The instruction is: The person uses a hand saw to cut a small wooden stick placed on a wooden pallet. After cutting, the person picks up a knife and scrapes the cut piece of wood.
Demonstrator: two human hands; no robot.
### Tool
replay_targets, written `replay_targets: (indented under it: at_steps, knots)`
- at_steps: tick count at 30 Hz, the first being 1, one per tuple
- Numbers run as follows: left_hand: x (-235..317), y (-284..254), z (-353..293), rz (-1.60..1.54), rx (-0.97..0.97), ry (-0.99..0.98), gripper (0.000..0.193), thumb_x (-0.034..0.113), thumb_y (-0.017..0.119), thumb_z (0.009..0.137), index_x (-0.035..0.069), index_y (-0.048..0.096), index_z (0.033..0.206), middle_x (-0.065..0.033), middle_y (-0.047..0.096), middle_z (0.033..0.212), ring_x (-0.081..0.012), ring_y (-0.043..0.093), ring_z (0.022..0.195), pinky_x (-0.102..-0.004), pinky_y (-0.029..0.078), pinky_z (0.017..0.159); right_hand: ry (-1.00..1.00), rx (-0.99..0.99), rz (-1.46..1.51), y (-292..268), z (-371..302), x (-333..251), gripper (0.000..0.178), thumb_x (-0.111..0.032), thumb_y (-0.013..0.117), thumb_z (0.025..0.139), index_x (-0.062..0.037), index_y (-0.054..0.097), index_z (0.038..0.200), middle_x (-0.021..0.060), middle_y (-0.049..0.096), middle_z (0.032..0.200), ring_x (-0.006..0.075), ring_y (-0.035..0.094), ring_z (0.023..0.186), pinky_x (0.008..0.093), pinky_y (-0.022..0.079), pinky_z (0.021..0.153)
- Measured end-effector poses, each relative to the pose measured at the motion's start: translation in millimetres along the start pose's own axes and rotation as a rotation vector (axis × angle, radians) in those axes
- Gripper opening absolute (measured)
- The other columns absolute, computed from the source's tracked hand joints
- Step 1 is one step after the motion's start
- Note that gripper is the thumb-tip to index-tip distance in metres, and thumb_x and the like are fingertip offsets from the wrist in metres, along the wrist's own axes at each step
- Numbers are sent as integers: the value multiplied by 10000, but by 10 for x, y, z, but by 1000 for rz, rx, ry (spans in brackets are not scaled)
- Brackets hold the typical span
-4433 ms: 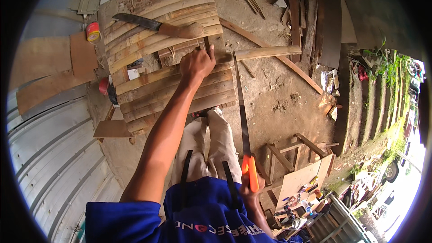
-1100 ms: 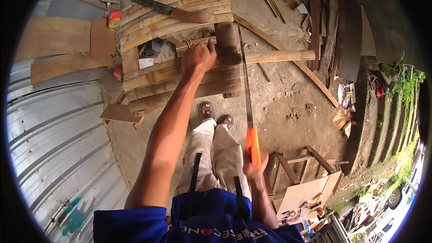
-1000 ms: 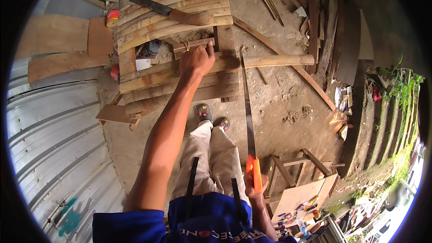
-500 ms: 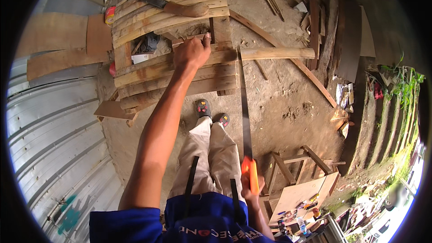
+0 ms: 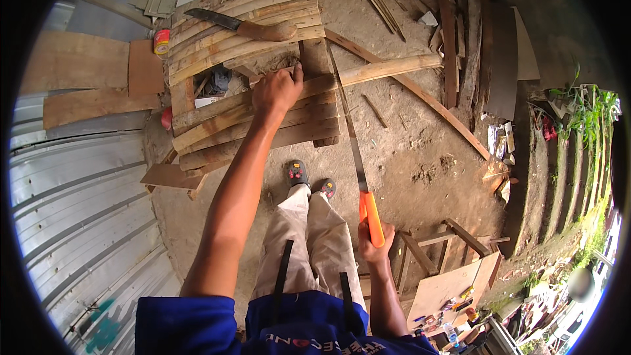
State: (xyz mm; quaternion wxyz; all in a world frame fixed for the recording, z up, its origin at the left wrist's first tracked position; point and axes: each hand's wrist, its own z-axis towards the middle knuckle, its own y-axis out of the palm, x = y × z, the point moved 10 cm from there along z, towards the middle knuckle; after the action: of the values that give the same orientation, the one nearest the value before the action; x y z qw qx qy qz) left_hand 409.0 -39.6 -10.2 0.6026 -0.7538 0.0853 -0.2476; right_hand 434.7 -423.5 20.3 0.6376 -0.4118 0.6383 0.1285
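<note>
Here's the slatted wooden bench point(image 5: 243, 49), biggest thing in play, and the long pale slat point(image 5: 394, 68) juts past its right edge, saw point(image 5: 355, 151) blade lying against it just there! Right hand point(image 5: 380, 250) has its fingers wrapped round the orange handle; left hand point(image 5: 277, 92) bears on the slat, fingers curled, but the tips are hidden, so can't tell what they grip. For clean sawing, I'd want that left hand firm, long straight strokes, lighter pressure late. And versus half a second ago, handle farther forward, slat's free end swung away!
</note>
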Motion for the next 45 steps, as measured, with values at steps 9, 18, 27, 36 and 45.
replay_targets:
  at_steps: [9,18,27,36,45]
  knots:
    - [292,-35,-129,-105,175,292,623,521,389,967,5,701,814,-237,675,761,-409,672,748,-500,540,694,58,-1,9,106,-481,14,125,-29,594,751,-24,535,640,96,492,528,207,504,422,307,414,452]
    - [169,68,-36,-106,-61,-22,649,569,410,942,-2,716,893,-258,687,885,-401,681,849,-481,540,784,-108,95,-27,-65,-435,-172,73,-12,558,697,-24,555,625,82,508,531,203,518,424,304,425,456]
    - [236,2,-61,-65,66,49,523,505,491,923,27,697,872,-236,677,819,-397,672,799,-472,537,738,-8,54,24,69,56,-33,163,-44,613,765,-16,520,634,111,480,515,220,484,407,326,387,435]
    - [577,-219,-432,-214,403,654,373,387,757,772,84,638,954,-50,586,952,-250,572,934,-387,455,855,11,79,14,-78,99,44,171,-42,622,753,-22,517,619,100,473,497,211,486,403,326,391,436]
    - [661,-155,-212,-342,441,530,354,380,694,844,48,585,903,-109,590,895,-281,582,893,-418,462,837,-16,64,35,-36,118,-22,134,-46,616,759,-26,549,645,76,498,504,198,500,409,315,402,440]
